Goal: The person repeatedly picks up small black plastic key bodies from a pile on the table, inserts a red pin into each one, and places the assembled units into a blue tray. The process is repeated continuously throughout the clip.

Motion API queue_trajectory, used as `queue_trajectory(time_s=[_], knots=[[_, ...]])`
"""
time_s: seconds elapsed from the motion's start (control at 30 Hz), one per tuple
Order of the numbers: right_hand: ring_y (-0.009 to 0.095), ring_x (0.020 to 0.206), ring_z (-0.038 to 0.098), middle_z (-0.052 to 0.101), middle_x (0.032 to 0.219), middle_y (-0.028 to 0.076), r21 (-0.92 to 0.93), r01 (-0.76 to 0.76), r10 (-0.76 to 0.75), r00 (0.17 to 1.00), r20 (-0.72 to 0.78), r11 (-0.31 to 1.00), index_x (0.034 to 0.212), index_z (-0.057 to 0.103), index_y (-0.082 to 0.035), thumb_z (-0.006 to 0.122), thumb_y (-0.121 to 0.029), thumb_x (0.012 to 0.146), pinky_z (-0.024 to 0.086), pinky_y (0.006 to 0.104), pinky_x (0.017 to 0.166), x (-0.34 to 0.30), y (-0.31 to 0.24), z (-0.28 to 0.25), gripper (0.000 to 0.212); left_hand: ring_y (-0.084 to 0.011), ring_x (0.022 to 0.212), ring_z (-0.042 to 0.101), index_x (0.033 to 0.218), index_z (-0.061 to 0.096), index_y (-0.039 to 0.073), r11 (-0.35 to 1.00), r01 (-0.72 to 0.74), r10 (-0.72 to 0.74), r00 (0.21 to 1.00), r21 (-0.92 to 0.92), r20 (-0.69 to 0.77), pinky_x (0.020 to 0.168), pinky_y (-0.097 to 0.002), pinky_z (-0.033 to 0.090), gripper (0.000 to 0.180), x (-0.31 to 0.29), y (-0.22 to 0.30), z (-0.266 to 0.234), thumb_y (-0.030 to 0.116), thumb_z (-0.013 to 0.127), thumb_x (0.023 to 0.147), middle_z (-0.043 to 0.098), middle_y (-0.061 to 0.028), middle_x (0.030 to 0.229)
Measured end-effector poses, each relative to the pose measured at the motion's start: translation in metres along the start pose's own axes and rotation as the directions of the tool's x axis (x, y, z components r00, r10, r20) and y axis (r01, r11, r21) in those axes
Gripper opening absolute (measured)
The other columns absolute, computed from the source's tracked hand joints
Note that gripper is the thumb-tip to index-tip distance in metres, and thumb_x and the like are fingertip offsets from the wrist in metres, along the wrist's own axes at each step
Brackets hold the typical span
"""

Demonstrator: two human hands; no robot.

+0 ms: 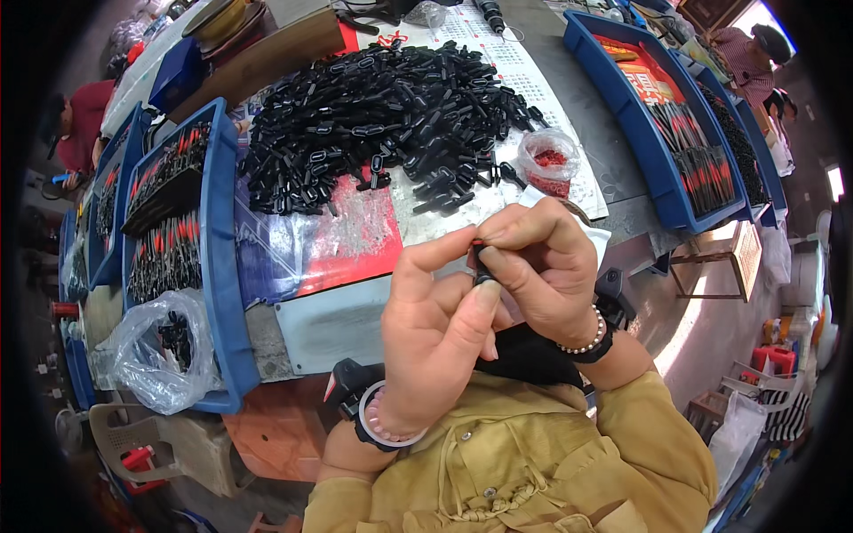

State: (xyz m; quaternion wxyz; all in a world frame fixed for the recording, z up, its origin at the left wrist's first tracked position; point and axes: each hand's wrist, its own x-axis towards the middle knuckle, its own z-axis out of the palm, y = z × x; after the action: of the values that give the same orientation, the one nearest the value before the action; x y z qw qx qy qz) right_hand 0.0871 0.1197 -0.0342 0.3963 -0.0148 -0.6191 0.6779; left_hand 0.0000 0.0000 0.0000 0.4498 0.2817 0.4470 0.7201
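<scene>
Close in front of my body, my left hand (435, 333) and my right hand (549, 258) meet around one small black plastic part (482, 265). The left thumb and fingers grip its lower end. At the upper end, where a bit of red shows, my right thumb and forefinger pinch it. Fingers cover most of the part. Beyond my hands a large heap of black plastic parts (373, 115) covers the table, many with a pale oval outline. Just past the right hand stands a clear bag (549, 160) of small red pieces. Tiny clear pieces (355, 233) lie scattered on a red printed sheet.
To the left, a blue crate (218, 213) holds rows of black-and-red parts, with a clear plastic bag (169, 351) at its near end. Another blue crate (613, 115) stands at the right above a wooden stool (720, 262). Other people sit far left and far right.
</scene>
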Motion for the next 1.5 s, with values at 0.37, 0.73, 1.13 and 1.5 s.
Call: queue_trajectory(time_s=[0.37, 0.73, 1.13, 1.5], knots=[[0.015, 0.080, 0.058, 0.059, 0.097, 0.015, -0.225, 0.024, -0.037, 0.998, -0.053, 0.974, 0.095, 0.056, 0.003, 0.060, 0.007, 0.083, 0.046, 0.0244, 0.068, -0.001, -0.010, 0.012, 0.013, -0.0056, 0.056, 0.049, 0.128, 0.034, -0.001, 0.985, -0.161, 0.163, 0.985, 0.056, -0.048, 0.051, -0.0165, 0.040, 0.036, -0.010, -0.020, -0.002, 0.002, 0.049, 0.095, 0.054, -0.0051, 0.075], [0.015, 0.079, 0.057, 0.058, 0.101, 0.016, -0.092, -0.077, 0.071, 0.996, -0.061, 0.993, 0.099, 0.056, 0.004, 0.057, 0.008, 0.084, 0.047, 0.0259, 0.071, -0.012, -0.013, 0.022, 0.015, -0.0078, 0.067, 0.054, 0.115, 0.038, -0.001, 0.980, -0.197, 0.196, 0.978, -0.006, -0.075, 0.050, -0.0177, 0.043, 0.026, -0.017, -0.019, -0.011, 0.001, 0.052, 0.093, 0.056, -0.0111, 0.090], [0.014, 0.075, 0.059, 0.062, 0.092, 0.014, -0.204, 0.003, -0.004, 1.000, -0.003, 0.979, 0.092, 0.059, 0.004, 0.056, 0.007, 0.082, 0.048, 0.0239, 0.065, -0.014, -0.016, 0.019, 0.011, -0.0072, 0.067, 0.054, 0.107, 0.041, -0.001, 0.984, -0.176, 0.176, 0.983, 0.002, -0.045, 0.052, -0.0176, 0.044, 0.021, -0.025, -0.018, -0.016, 0.003, 0.055, 0.093, 0.058, -0.0105, 0.088], [0.012, 0.075, 0.057, 0.056, 0.104, 0.015, 0.091, -0.166, 0.168, 0.986, -0.010, 0.982, 0.102, 0.054, 0.007, 0.049, 0.004, 0.092, 0.048, 0.0245, 0.063, -0.022, -0.012, 0.027, 0.012, -0.0099, 0.056, 0.053, 0.121, 0.035, 0.000, 0.984, -0.022, 0.016, 0.999, -0.174, -0.037, 0.053, -0.0190, 0.045, 0.033, -0.024, -0.013, -0.024, 0.014, 0.052, 0.097, 0.060, -0.0121, 0.078]])
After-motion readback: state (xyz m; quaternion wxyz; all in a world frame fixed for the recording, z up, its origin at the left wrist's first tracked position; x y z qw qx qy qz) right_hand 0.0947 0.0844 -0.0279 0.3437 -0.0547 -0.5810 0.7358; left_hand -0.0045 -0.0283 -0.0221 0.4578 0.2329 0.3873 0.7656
